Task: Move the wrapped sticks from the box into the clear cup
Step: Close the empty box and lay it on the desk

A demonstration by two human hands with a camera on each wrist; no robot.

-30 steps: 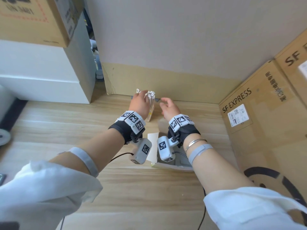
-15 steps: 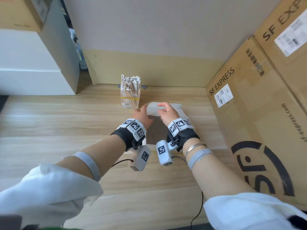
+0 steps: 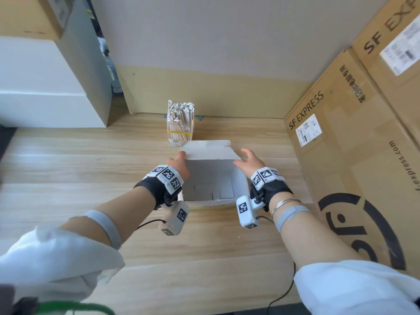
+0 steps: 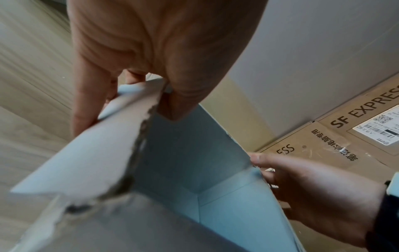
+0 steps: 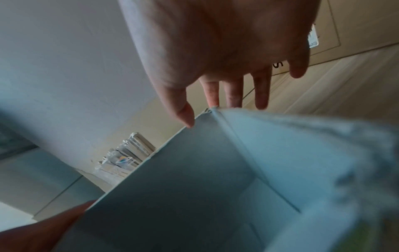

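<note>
A clear cup point(image 3: 180, 129) packed with paper-wrapped sticks point(image 3: 181, 109) stands upright on the wooden surface by the back wall; it also shows blurred in the right wrist view as the cup point(image 5: 125, 156). Just in front of it sits the open white box point(image 3: 210, 151), back flap raised, with only its folded bottom showing inside. My left hand point(image 3: 178, 163) grips the box's left wall point(image 4: 172, 153), thumb inside and fingers outside. At the box's right rear corner point(image 5: 183, 179), my right hand point(image 3: 247, 159) has straight, spread fingers and its thumb tip touches the rim.
Large brown SF Express cartons point(image 3: 341, 155) are stacked close on the right. A white cabinet point(image 3: 45, 87) with a cardboard box point(image 3: 27, 17) on top stands at the left. The wooden surface point(image 3: 91, 167) stretches left and toward me.
A second ago my left hand was at the cup of sticks. Both hands then dropped to the white box, and now they have spread to its two sides.
</note>
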